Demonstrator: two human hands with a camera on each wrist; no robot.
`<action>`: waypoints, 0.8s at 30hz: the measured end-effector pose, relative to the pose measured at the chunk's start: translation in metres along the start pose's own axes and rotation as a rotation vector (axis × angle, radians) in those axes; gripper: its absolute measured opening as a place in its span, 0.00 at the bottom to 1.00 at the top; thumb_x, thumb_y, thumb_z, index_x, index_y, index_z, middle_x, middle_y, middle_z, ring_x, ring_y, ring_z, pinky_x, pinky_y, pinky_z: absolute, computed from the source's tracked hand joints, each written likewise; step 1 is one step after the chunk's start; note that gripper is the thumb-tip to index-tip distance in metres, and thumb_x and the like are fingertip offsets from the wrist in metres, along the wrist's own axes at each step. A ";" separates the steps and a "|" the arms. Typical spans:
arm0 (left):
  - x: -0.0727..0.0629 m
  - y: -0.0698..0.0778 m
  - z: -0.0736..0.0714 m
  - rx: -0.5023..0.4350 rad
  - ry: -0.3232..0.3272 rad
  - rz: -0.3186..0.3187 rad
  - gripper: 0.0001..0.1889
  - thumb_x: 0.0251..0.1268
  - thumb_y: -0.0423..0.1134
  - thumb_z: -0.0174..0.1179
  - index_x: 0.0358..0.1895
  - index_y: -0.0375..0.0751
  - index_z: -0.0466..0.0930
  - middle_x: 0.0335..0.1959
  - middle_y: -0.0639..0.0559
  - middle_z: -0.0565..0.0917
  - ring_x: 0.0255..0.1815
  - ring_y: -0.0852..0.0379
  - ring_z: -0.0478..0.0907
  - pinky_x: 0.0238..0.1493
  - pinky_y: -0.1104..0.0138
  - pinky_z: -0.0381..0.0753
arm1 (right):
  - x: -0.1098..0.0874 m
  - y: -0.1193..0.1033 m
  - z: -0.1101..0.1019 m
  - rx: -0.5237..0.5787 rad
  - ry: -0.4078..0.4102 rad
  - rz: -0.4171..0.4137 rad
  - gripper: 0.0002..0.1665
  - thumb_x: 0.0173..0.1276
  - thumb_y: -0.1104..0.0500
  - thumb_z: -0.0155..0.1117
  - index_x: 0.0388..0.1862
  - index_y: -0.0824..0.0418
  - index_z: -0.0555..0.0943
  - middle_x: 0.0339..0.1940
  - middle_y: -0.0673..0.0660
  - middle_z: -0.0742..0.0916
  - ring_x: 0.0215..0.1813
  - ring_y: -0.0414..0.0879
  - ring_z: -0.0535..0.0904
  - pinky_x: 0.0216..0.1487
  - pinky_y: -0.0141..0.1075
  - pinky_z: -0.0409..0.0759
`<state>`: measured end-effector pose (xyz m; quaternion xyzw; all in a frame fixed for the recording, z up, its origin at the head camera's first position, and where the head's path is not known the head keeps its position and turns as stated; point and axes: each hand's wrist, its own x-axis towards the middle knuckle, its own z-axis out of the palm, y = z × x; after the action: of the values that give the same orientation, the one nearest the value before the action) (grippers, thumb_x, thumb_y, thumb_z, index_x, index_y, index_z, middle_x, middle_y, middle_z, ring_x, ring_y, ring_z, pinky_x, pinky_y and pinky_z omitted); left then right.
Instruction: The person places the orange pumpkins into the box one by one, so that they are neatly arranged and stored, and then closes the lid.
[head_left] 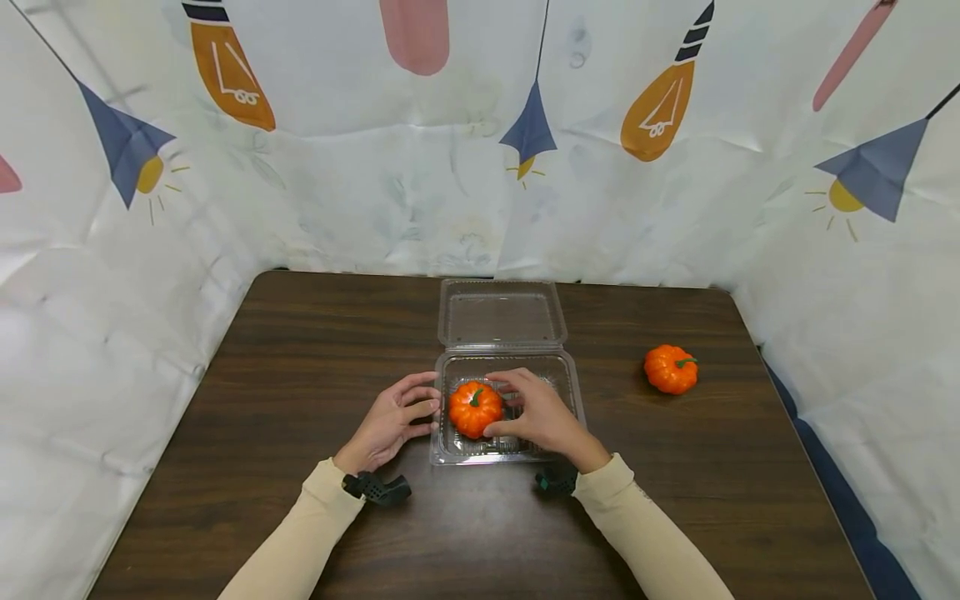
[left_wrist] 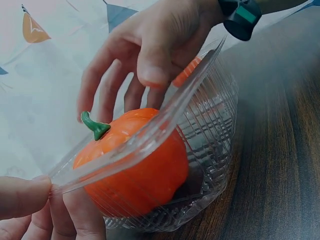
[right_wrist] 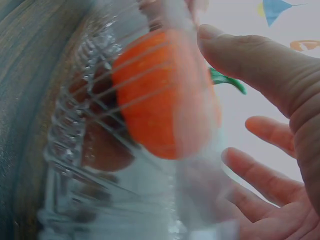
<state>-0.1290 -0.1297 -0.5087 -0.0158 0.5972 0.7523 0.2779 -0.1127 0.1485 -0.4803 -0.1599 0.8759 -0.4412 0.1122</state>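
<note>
A small orange pumpkin [head_left: 474, 410] with a green stem [left_wrist: 95, 126] sits inside the left half of a clear plastic clamshell container [head_left: 534, 457], whose lid [head_left: 502, 315] is folded back away from me. At the container's left edge, my left hand [head_left: 396, 421] pinches the rim between thumb and fingers, as the left wrist view shows. My right hand [head_left: 542, 415] hovers over the container beside the pumpkin, its fingers spread and loosely bent. In the right wrist view the right thumb [right_wrist: 245, 55] overlaps the container's blurred rim, with the fingers apart from the pumpkin.
A second orange pumpkin [head_left: 671, 369] lies on the dark wooden table [head_left: 337, 333], to the right of the container. Behind and along both sides of the table hangs a white patterned cloth [head_left: 375, 192]. Each wrist wears a dark strap [head_left: 378, 487].
</note>
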 end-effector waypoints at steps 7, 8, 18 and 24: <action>-0.001 0.001 0.000 -0.005 0.001 0.002 0.32 0.74 0.33 0.62 0.77 0.38 0.61 0.47 0.57 0.81 0.42 0.60 0.81 0.45 0.68 0.89 | -0.008 -0.006 -0.016 0.000 0.045 -0.053 0.47 0.55 0.49 0.84 0.72 0.58 0.75 0.63 0.61 0.82 0.62 0.60 0.83 0.61 0.52 0.85; -0.001 0.001 0.000 -0.005 0.002 0.001 0.32 0.74 0.33 0.62 0.77 0.38 0.61 0.47 0.57 0.81 0.42 0.60 0.81 0.45 0.68 0.89 | -0.009 -0.006 -0.019 0.002 0.053 -0.053 0.47 0.55 0.49 0.84 0.72 0.58 0.75 0.63 0.62 0.82 0.62 0.60 0.82 0.61 0.52 0.85; -0.002 0.002 0.001 0.006 0.006 -0.003 0.31 0.75 0.33 0.60 0.77 0.38 0.62 0.46 0.57 0.82 0.43 0.60 0.81 0.45 0.67 0.89 | -0.023 -0.003 -0.052 -0.002 0.165 -0.052 0.46 0.54 0.50 0.85 0.71 0.54 0.76 0.65 0.61 0.83 0.63 0.58 0.83 0.63 0.52 0.85; -0.002 0.002 0.001 0.016 0.002 -0.005 0.31 0.76 0.33 0.59 0.77 0.38 0.61 0.46 0.57 0.82 0.43 0.60 0.81 0.46 0.67 0.89 | -0.033 0.006 -0.070 0.024 0.245 -0.068 0.44 0.55 0.53 0.84 0.70 0.53 0.77 0.63 0.62 0.82 0.61 0.61 0.84 0.61 0.54 0.85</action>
<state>-0.1276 -0.1294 -0.5059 -0.0159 0.6034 0.7468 0.2793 -0.1066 0.2162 -0.4420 -0.1330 0.8717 -0.4716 -0.0087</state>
